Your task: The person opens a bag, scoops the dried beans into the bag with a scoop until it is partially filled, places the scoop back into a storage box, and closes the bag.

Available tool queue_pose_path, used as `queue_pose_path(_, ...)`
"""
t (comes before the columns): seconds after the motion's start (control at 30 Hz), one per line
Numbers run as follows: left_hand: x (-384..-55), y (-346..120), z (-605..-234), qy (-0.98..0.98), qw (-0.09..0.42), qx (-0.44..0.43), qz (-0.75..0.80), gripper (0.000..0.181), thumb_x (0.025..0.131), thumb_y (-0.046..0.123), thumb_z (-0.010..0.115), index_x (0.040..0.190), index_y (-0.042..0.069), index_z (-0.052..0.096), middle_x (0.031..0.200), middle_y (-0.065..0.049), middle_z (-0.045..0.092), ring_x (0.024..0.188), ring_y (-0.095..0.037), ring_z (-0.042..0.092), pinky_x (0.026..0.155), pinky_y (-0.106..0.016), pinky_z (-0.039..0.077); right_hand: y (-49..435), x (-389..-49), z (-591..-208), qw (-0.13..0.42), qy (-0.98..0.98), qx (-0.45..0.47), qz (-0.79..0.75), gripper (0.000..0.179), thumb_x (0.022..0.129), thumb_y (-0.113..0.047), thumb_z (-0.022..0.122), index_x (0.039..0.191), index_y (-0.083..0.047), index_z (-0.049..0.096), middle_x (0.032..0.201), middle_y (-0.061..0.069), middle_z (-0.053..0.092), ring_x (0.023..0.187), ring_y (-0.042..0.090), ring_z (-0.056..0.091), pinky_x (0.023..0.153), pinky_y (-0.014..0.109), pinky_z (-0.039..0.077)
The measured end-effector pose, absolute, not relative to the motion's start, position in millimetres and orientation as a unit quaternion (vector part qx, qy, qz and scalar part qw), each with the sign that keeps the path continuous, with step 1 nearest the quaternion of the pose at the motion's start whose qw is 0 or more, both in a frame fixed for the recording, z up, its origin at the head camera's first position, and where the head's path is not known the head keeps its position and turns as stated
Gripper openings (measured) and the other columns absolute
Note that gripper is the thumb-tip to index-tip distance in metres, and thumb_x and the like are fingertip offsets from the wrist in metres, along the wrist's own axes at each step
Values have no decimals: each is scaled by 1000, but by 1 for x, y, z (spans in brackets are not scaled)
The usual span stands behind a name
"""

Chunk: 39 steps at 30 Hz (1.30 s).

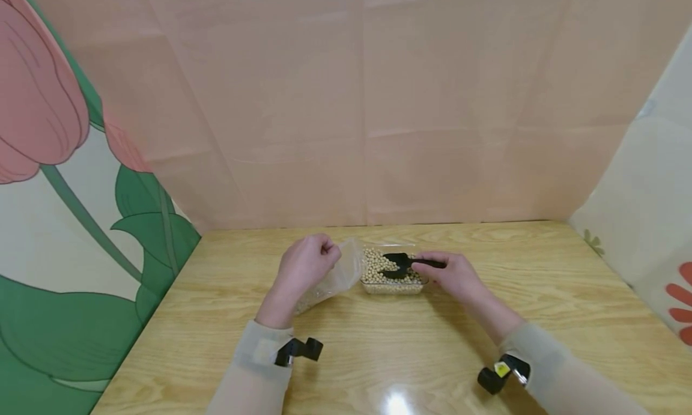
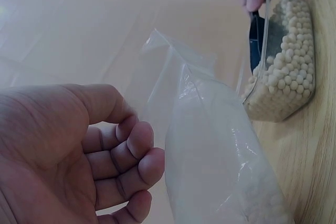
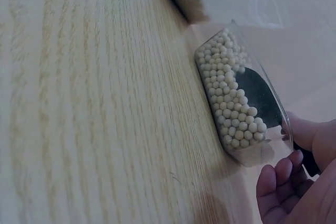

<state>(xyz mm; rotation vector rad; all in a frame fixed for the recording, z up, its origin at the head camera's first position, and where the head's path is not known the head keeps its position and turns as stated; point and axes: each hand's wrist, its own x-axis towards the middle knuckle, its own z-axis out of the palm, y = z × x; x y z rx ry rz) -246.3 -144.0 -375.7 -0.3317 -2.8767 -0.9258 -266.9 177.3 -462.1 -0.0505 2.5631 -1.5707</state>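
Observation:
My left hand point(image 1: 310, 262) pinches the upper edge of a clear plastic bag point(image 1: 348, 268) between thumb and index finger. Some round cream-coloured beads point(image 2: 265, 203) lie in the bottom of the bag, which stands on the table. Just right of it is a clear rectangular plastic box point(image 1: 391, 289), with more of the same beads point(image 3: 226, 87) inside. With thumb and fingers my right hand point(image 1: 446, 274) holds the handle of a small black scoop point(image 1: 400, 260), its blade in the box. Beside the blade a second dark shape shows; I cannot tell whether it is a separate part.
The wood-grain table point(image 1: 346, 355) reaches back to a pink cloth backdrop point(image 1: 357, 133). A printed tulip sheet point(image 1: 54, 223) borders the left side, and a pale flowered sheet point(image 1: 649, 211) the right. Each sleeve carries a black wrist-camera mount point(image 1: 297, 350).

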Motion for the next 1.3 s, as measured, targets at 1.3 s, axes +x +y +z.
queue_pose_path(1.3,-247,-144,-377,-944,53,-116,-305,19,102,13,60,85,15,67,73,5,66,58,-16,51,61,-35,42,185,-253,-453,93,774,29,-625,65,102,-45,81,155,-11,64,161,15,57,108,23,68,102,44,52)
